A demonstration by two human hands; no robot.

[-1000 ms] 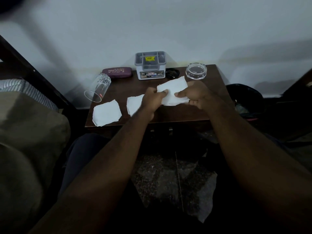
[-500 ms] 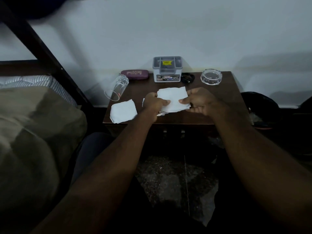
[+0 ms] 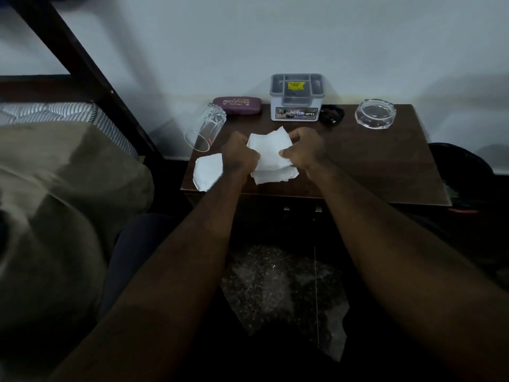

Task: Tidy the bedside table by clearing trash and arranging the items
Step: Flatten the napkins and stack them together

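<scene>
Above the brown bedside table (image 3: 380,161), both hands grip one white tissue (image 3: 271,148): my left hand (image 3: 239,155) pinches its left edge and my right hand (image 3: 305,150) its right edge. A second white tissue (image 3: 274,176) lies on the table just under the held one. A third tissue (image 3: 208,170) rests at the table's front left corner, partly hidden by my left wrist. A clear drinking glass (image 3: 205,126) lies on its side at the table's left edge.
Along the back stand a maroon spectacle case (image 3: 237,105), a grey-and-white organiser box (image 3: 297,96), a small black object (image 3: 332,114) and a clear glass ashtray (image 3: 375,114). A dark bin (image 3: 462,172) sits right of the table. A bed with olive bedding (image 3: 60,194) is at left.
My hands have brought the held tissue down and to the left, over the middle tissue on the table, and drawn closer together. The camera view has also shifted.
</scene>
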